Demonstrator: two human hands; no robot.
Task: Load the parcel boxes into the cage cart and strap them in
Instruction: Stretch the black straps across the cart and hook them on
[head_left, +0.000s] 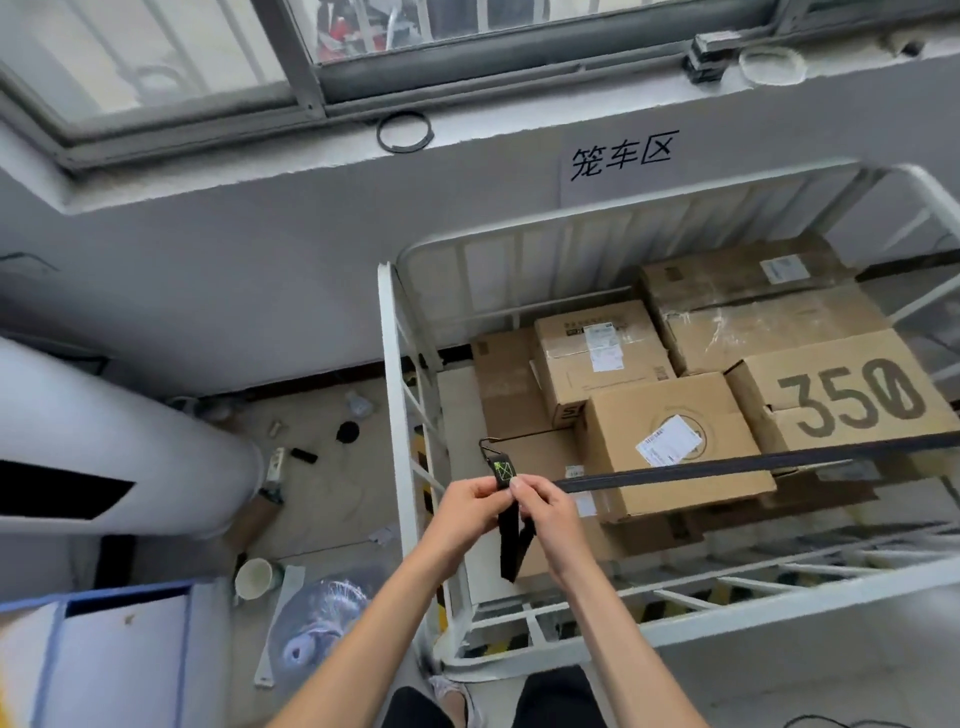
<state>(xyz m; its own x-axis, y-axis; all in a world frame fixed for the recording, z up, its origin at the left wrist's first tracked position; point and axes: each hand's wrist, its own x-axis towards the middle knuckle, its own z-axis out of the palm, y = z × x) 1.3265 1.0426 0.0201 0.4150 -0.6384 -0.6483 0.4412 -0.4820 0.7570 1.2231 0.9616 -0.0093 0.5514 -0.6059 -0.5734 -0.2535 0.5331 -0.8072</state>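
The left hand (470, 506) and right hand (546, 513) both pinch the strap (727, 465) by its hook (492, 453) end. It runs rightward across the boxes (670, 415); the cart rail (397, 395) lies just left, nearer the left hand.

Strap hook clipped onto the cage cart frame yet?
No: the metal hook on the black strap sticks up free above the left hand and right hand pinching it, apart from the cage cart frame.
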